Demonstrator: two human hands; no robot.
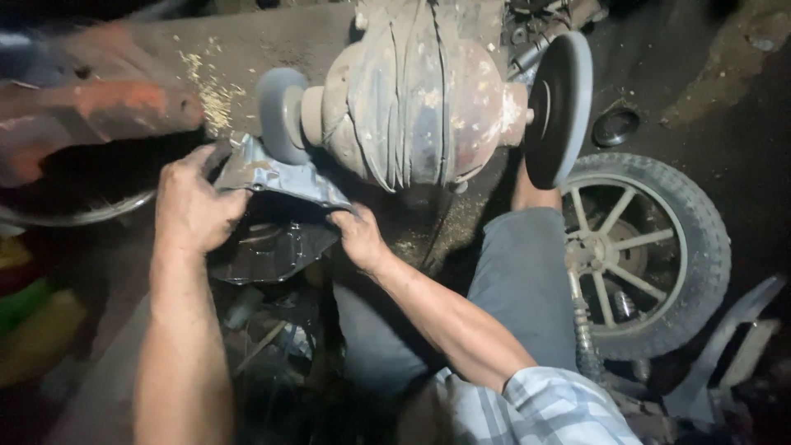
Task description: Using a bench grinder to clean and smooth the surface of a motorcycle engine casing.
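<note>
Left hand [194,206] is clamped on the left end of a grey metal cover [276,177] — fingers curled over its upper edge, thumb side toward the body. Right hand [358,239] grips the same cover at its right lower corner, fingers closed around the edge. The cover is a bent, shiny sheet part with a darker hollowed body hanging below it; it is held up in the air between both hands, its upper edge touching or just short of the left grinding wheel [280,111] — contact cannot be confirmed from this view.

The bench grinder [420,91] stands directly ahead: a rounded, dusty, ribbed motor housing with the grey left wheel on one side and a larger dark grinding disc [556,107] on the right side. It sits on a dirty tabletop [247,45] scattered with pale filings.

A rusty orange metal part [91,107] lies at the upper left, near the left hand. On the floor to the right lies a spoked wheel with tyre [647,251], just beside the person's grey trouser leg [519,280]. A plaid shirt sleeve [552,408] shows at the bottom edge.
</note>
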